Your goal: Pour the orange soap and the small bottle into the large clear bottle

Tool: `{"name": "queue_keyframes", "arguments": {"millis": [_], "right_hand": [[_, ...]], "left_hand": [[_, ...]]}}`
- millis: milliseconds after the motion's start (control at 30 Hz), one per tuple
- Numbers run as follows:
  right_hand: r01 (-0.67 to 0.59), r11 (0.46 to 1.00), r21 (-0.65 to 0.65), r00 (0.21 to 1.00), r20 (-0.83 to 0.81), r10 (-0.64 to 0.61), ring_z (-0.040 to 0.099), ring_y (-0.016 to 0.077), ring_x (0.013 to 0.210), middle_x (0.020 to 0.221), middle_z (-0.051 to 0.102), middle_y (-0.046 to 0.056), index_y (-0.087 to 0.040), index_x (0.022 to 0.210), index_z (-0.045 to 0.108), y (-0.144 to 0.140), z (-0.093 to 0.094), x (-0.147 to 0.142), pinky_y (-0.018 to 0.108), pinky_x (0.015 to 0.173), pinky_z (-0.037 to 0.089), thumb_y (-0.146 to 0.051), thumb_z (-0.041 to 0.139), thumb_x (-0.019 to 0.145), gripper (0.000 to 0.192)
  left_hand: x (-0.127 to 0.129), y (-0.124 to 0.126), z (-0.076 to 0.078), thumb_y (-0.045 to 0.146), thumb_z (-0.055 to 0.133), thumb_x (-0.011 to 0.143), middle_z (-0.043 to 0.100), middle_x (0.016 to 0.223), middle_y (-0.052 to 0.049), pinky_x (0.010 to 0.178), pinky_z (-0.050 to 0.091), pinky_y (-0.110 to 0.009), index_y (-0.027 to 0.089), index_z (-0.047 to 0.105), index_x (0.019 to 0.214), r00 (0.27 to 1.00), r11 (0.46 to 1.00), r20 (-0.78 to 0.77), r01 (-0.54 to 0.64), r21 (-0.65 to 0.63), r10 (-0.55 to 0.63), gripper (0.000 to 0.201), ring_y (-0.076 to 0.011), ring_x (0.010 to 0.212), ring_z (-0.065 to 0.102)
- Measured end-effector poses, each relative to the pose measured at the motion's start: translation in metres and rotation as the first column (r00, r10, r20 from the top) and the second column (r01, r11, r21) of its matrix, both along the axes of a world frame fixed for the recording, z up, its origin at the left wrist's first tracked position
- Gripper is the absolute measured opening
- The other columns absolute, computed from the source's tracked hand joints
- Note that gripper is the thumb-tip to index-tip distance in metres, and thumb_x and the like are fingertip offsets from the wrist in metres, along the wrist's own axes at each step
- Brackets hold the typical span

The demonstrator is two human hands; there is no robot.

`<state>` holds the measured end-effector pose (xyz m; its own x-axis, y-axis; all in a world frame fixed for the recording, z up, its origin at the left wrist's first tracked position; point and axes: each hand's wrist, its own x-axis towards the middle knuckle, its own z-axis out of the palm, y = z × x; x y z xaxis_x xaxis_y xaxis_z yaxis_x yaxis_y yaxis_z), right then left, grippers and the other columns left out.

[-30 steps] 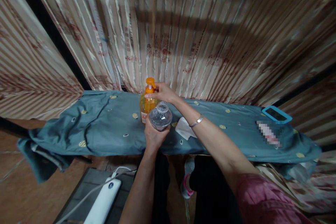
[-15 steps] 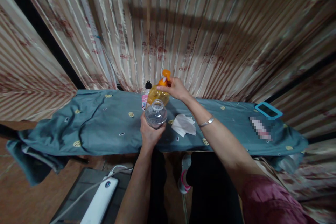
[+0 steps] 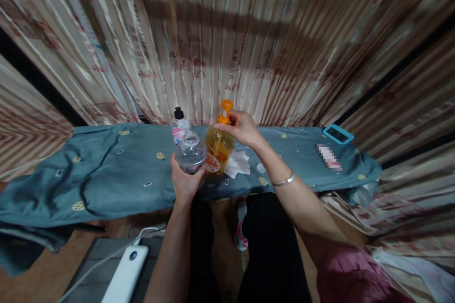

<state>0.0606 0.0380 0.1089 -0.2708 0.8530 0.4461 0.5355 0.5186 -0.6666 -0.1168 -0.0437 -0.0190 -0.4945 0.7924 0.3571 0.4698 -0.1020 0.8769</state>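
Observation:
My left hand (image 3: 186, 179) is wrapped round a clear, uncapped plastic bottle (image 3: 191, 154), its round open mouth facing up. My right hand (image 3: 240, 127) grips the neck of a yellow see-through pump bottle (image 3: 217, 149) just under its orange pump head (image 3: 226, 105). Amber liquid shows in the lower part of the pump bottle, along with an orange and white label. The two bottles are side by side, the pump bottle slightly tilted. Behind the clear bottle stands another bottle (image 3: 178, 128) with a black cap and a pink label.
A crumpled white tissue (image 3: 239, 164) and a white round thing (image 3: 260, 168) lie on the grey-green cloth (image 3: 138, 165). To the right is a blue-framed device (image 3: 338, 134). A white power bank (image 3: 125, 274) with a cable sits lower left. A patterned curtain (image 3: 213, 33) hangs behind.
The pump bottle has moved from behind the clear bottle to its right side, nearer me, with my right hand on it. The view has shifted right.

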Motion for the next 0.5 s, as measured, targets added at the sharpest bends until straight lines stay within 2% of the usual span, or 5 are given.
{"name": "queue_keyframes", "arguments": {"millis": [167,367,500], "right_hand": [[0.081,0.995,0.063,0.992,0.091,-0.087,0.041,0.0109,0.056,0.058,0.048,-0.004,-0.018,0.066,0.053,-0.02,0.003,0.004,0.028,0.056,0.025,-0.055,0.067,0.078,0.041],[0.11,0.992,0.055,0.98,0.163,-0.117,0.038,0.0098,0.053,0.056,0.043,-0.006,-0.019,0.063,0.05,-0.037,0.003,0.008,0.026,0.054,0.024,-0.049,0.072,0.078,0.04],[0.119,0.991,0.053,0.972,0.196,-0.128,0.04,0.0104,0.057,0.061,0.047,-0.005,-0.017,0.068,0.054,-0.045,-0.003,0.005,0.026,0.058,0.025,-0.044,0.075,0.077,0.035]], "left_hand": [[0.0,-0.001,-0.001,0.036,0.084,0.052,0.058,0.132,-0.018,0.102,0.05,-0.044,0.016,0.037,0.136,1.0,1.0,-0.01,-0.005,0.01,0.005,0.099,-0.0323,0.122,0.059],[0.001,-0.002,-0.003,0.037,0.085,0.054,0.05,0.141,-0.018,0.109,0.044,-0.045,0.018,0.029,0.142,1.0,1.0,0.003,0.015,0.016,-0.015,0.106,-0.0323,0.13,0.051],[-0.001,-0.01,-0.002,0.036,0.085,0.054,0.036,0.15,-0.02,0.116,0.034,-0.045,0.016,0.02,0.146,0.998,0.99,-0.007,0.06,0.129,-0.059,0.114,-0.0322,0.141,0.038]]}}
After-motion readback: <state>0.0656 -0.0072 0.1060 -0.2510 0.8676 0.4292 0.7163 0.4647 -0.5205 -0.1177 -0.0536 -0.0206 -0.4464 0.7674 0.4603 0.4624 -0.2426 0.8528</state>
